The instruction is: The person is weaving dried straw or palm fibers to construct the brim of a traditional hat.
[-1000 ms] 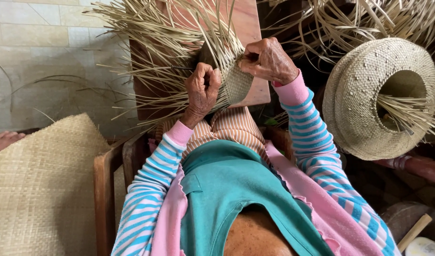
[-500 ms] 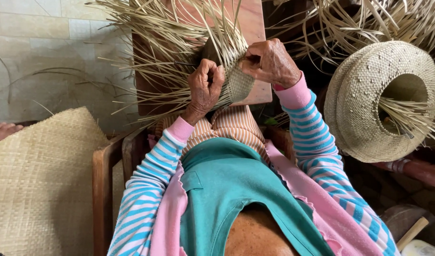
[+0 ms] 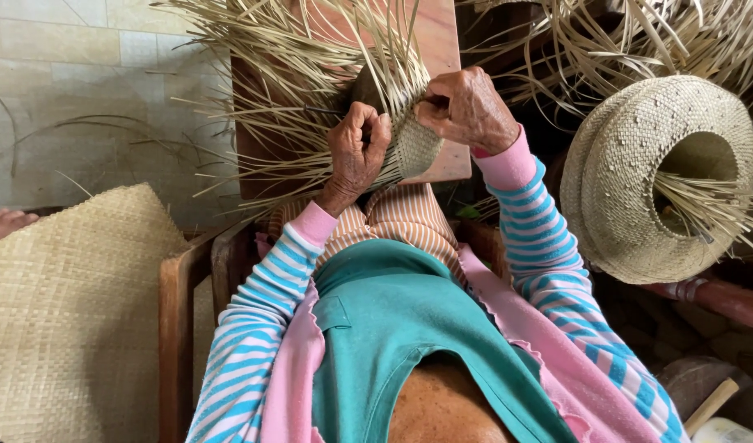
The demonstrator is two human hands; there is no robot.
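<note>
Both hands on half-woven pale straw piece: left hand pinching strands, right hand gripping rim; finished straw hat at 3 o'clock.

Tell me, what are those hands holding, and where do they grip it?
A half-woven straw piece. The left hand pinches loose strands at its left edge; the right hand grips its upper right edge.

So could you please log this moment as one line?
left hand: pinching straw strands | right hand: gripping woven piece | woven hat: at right, apart | mat: at left
</note>
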